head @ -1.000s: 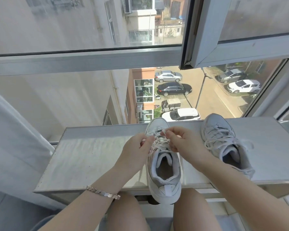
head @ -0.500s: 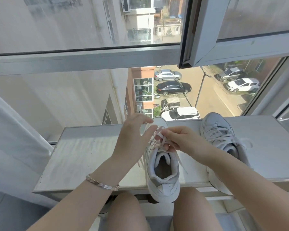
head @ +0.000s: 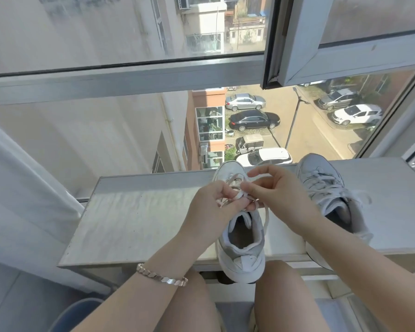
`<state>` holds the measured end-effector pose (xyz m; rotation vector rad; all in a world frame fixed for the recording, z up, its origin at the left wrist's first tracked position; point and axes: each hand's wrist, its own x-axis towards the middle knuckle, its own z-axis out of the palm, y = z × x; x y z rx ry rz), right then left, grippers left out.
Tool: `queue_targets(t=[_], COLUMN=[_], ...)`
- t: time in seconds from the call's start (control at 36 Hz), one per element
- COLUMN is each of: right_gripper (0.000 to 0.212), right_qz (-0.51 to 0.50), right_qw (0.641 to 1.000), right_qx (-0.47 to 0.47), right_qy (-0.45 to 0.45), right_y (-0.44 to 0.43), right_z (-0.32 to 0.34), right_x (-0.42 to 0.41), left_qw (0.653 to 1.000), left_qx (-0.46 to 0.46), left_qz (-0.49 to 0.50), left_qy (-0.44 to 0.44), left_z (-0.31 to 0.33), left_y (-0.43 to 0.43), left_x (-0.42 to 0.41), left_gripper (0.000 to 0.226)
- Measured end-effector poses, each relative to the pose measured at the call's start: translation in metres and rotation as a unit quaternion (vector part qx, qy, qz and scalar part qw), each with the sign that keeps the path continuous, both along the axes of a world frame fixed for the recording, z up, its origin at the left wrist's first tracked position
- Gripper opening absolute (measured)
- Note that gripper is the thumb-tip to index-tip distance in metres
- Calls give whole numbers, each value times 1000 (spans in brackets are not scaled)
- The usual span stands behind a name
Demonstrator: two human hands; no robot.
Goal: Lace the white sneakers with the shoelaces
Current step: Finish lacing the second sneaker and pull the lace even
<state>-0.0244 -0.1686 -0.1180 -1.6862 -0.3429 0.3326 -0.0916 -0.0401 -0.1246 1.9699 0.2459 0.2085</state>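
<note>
Item 1: my left hand (head: 213,208) and right hand (head: 282,195) pinch 1 shoelace (head: 237,195) (12 o'clock end of sneaker (head: 242,262)); a loosened pinch could let it slip.

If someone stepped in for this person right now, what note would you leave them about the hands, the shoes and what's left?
Left hand: pinches the white flat shoelace above the tongue of the white-and-grey sneaker in the middle.
Right hand: pinches the same lace from the other side; one loose end hangs down the shoe's right side.
Both shoes stand on the pale window ledge, toes towards the glass; the second white sneaker is on the right.
Done: the second sneaker looks laced; the middle one has crossings near the toe.
Left: probably its upper eyelets, hidden by the hands.
</note>
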Motion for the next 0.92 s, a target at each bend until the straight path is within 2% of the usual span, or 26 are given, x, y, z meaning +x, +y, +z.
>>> queue_targets(t=[0.14,0.28,0.44,0.56,0.67,0.78,0.83,0.92], right_gripper=[17,11,6,19,19,24,30,32], right_qz=[3,44,110,107,108,179,195,146], right_qw=[995,965,950,950,961,970,963,951], right_qx=[-41,-170,-212,-210,-194,-134,-145,-182], right_qy=[-88,-193,-199,-207,-166,-95,-114,-202], right_y=[1,-4,-10,-12,-12,-17,-19,-18], right_z=[0,3,12,15,14,19,18,6], right_x=[-3,-3,-7,-9,-7,-6,-6,-6], left_qw=[999,994,995,991,989,992,994,995], left_qx=[-24,-65,-26,33,36,27,15,-12], left_qz=[30,71,78,93,104,86,77,74], left_qy=[-25,-49,-61,-91,-95,-89,-80,-72], left_z=[0,-5,-6,-9,-12,-12,-11,-9], left_y=[-3,-3,-6,-8,-8,-8,-8,-8], left_x=[0,-1,-4,-9,-10,-10,-9,-8], left_gripper=[24,20,20,25,25,28,28,32])
